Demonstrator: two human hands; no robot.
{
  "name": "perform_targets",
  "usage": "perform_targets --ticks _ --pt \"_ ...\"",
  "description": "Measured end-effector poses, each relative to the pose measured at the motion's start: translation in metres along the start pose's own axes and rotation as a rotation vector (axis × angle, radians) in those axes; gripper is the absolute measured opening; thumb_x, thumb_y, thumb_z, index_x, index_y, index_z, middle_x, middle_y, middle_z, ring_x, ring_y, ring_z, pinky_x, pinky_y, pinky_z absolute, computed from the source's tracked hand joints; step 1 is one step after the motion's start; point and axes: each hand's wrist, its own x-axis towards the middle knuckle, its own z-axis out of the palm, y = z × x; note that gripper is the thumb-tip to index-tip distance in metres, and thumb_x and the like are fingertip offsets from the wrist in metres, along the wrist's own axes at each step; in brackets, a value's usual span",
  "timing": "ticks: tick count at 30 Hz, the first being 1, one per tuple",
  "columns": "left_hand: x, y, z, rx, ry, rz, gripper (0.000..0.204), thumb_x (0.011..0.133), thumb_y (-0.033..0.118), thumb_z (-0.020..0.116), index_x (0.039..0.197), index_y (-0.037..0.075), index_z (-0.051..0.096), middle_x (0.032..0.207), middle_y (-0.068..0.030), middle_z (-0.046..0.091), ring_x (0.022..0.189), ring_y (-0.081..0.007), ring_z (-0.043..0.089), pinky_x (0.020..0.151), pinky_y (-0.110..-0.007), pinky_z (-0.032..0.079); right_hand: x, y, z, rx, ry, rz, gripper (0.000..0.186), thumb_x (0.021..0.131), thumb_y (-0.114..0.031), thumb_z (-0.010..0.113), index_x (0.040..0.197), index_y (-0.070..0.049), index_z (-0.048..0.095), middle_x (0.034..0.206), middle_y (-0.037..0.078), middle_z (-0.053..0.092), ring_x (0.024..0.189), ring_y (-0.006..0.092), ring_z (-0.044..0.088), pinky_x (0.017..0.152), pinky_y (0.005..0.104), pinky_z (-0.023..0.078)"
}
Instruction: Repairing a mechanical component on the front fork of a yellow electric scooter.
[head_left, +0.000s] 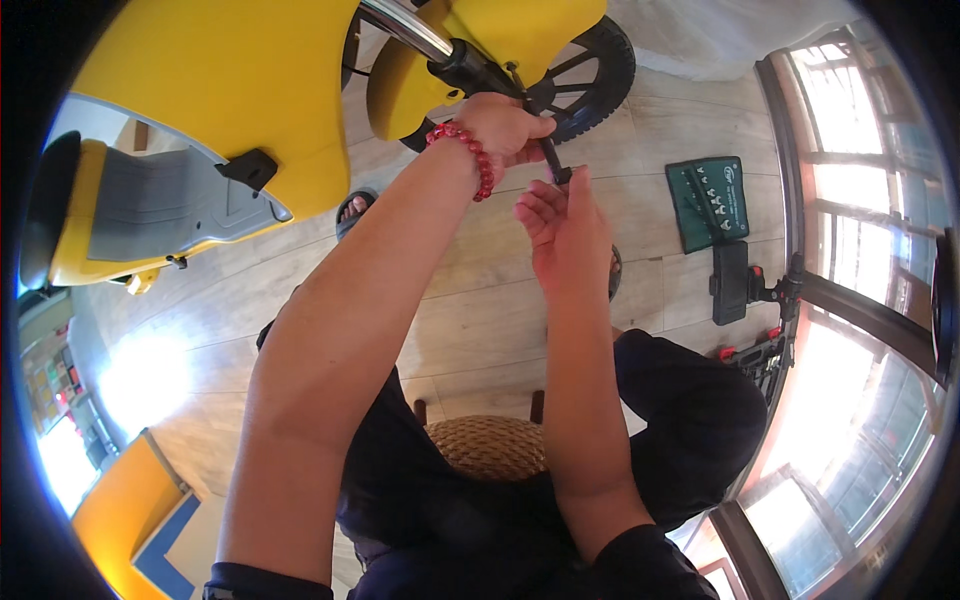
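A yellow scooter-like vehicle [220, 70] stands at the upper left, with a chrome-and-black fork leg [460, 62] beside its black spoked wheel [597, 80]. My left hand [497, 125], wearing a red bead bracelet [482, 172], is closed around a slim dark bar [549, 152] just below the fork's lower end. Its thumb lies along the bar. At the bar's near, thicker end, my right hand [562, 215] pinches with its fingertips, the other fingers curled. Whether the bar is a wrench or a vehicle part I cannot tell, as my left hand covers its middle.
On the wood-look floor at right lies a green tool pouch [707, 203] with several pale tool shapes. Next to it are a black case [730, 283] and a dark tool with red parts [757, 350]. A woven stool [487, 446] is beneath me. Windows line the right side.
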Motion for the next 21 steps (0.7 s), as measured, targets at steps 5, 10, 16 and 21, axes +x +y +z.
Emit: perform_targets --ticks 5,10,16,21 --pt "0.002 0.001 -0.004 -0.079 -0.066 -0.036 0.008 0.083 0.004 0.057 0.089 0.003 0.053 0.087 -0.0072 0.06 0.081 -0.0173 0.06 0.074 -0.031 0.048 0.003 -0.005 -0.005 0.117 -0.092 0.058 0.028 0.091 -0.024 0.049 0.098 0.003 0.048 0.079 0.011 0.056 0.064 0.0166 0.058 0.057 0.0282 0.052" --pt "0.0 0.003 -0.003 -0.1 -0.071 -0.083 0.005 0.082 0.005 0.058 0.085 0.004 0.053 0.086 -0.0062 0.06 0.078 -0.0164 0.059 0.073 -0.031 0.048 0.003 -0.005 0.002 -0.282 -0.094 -0.114 0.023 0.088 -0.015 0.053 0.101 0.004 0.05 0.079 0.008 0.056 0.064 0.0142 0.057 0.057 0.0266 0.052" --pt "0.001 0.002 -0.003 0.095 0.032 -0.033 0.002 0.082 0.005 0.058 0.082 0.007 0.058 0.086 -0.0038 0.06 0.072 -0.0135 0.055 0.068 -0.028 0.047 -0.001 0.007 0.003 -0.675 -0.06 -0.512 0.023 0.088 -0.017 0.054 0.1 0.002 0.053 0.075 0.008 0.056 0.063 0.0143 0.057 0.056 0.0264 0.051" --pt "-0.001 0.003 -0.003 0.005 -0.002 -0.03 0.007 0.082 0.005 0.057 0.089 0.005 0.056 0.083 -0.004 0.06 0.075 -0.0138 0.055 0.068 -0.028 0.048 0.003 -0.005 0.001 -0.069 -0.036 0.065 0.027 0.09 -0.025 0.05 0.088 0.001 0.055 0.074 0.008 0.056 0.061 0.0152 0.057 0.056 0.0275 0.051"
